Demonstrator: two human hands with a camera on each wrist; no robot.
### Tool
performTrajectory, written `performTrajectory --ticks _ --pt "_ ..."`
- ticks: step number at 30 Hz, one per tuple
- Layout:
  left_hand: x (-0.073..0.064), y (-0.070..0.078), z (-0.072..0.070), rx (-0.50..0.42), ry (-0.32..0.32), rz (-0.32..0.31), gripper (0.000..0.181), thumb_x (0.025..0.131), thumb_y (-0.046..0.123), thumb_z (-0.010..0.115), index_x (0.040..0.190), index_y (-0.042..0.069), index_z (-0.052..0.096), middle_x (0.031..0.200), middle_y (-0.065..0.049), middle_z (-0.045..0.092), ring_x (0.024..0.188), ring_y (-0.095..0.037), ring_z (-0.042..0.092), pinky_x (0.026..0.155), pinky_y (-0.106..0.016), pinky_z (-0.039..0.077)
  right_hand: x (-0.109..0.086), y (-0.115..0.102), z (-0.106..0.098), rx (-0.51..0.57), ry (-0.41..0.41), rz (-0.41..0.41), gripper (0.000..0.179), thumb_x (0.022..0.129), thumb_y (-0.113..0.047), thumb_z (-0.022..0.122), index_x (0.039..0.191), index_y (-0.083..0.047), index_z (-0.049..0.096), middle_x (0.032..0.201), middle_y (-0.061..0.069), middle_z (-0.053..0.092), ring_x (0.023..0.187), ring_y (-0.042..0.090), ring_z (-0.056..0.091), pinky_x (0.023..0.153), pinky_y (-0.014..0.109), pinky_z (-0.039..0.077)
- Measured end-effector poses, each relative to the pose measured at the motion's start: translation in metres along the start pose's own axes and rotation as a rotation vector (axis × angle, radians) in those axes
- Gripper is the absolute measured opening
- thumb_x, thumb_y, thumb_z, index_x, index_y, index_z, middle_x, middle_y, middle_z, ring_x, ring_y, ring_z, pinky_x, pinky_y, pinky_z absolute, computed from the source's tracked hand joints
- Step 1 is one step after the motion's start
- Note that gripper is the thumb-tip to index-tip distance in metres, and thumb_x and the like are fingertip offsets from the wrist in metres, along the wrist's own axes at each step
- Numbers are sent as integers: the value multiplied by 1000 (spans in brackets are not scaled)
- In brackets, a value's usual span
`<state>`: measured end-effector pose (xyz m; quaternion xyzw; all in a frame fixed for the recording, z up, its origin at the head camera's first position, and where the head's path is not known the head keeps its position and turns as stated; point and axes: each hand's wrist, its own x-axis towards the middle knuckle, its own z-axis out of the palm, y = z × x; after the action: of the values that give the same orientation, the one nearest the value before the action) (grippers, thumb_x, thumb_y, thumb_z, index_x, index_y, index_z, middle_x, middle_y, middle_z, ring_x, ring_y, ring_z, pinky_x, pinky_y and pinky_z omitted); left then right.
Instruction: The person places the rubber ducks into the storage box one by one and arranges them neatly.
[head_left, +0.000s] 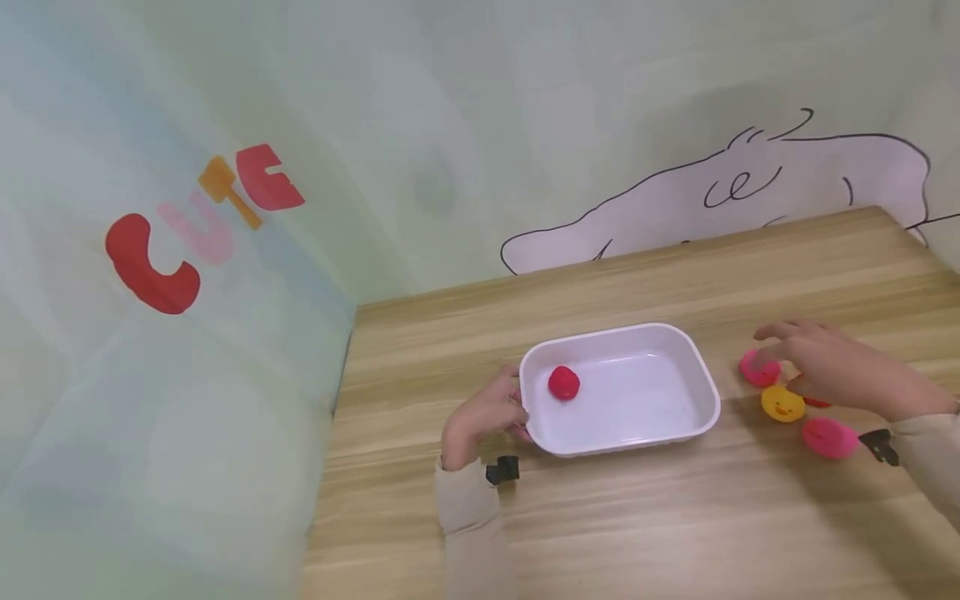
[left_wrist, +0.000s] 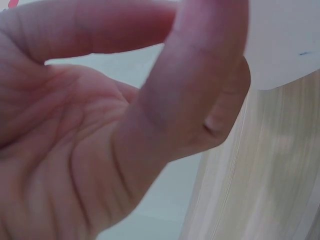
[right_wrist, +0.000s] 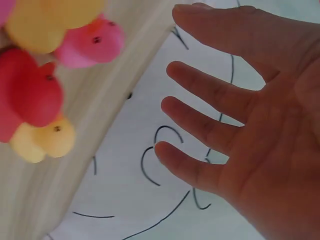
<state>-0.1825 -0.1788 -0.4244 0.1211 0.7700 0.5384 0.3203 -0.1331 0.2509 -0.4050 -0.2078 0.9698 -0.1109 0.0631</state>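
Observation:
A white tray sits on the table, with a small red toy inside near its left end. My left hand grips the tray's left rim; in the left wrist view its curled fingers meet the white wall. Over a cluster of rubber ducks to the right of the tray is my right hand, holding nothing. The right wrist view shows its fingers spread, apart from a red duck, a pink duck and a yellow duck. Part of the cluster is hidden beneath the hand in the head view.
The wooden table meets a painted wall at the back, bearing a line-drawn figure. Another wall on the left carries coloured letters. Another pink duck lies nearest the table's front, beside the right wrist.

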Motion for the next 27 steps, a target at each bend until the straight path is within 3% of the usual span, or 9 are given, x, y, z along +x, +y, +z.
performTrajectory --ticks 12,20,27 --pt "-3 -3 -6 2 3 11 74 76 -18 52 144 -15 25 97 -36 60 62 -22 65 62 -46 65 -16 18 35 82 17 42 39 64 1 91 95 -19 78 138 31 46 129 61 24 91 87 30" --pt "-2 -1 -2 -11 1 6 73 77 -17 53 143 -15 24 99 -38 59 63 -24 65 61 -44 65 -17 25 41 81 22 50 35 64 0 91 89 -21 78 137 31 47 129 63 25 91 89 28" --pt "0 0 1 -8 3 5 73 78 -17 53 145 -13 24 102 -37 58 64 -24 65 61 -42 65 -13 23 30 38 51 -8 36 60 -4 94 83 -25 76 132 30 53 125 62 32 89 90 31"
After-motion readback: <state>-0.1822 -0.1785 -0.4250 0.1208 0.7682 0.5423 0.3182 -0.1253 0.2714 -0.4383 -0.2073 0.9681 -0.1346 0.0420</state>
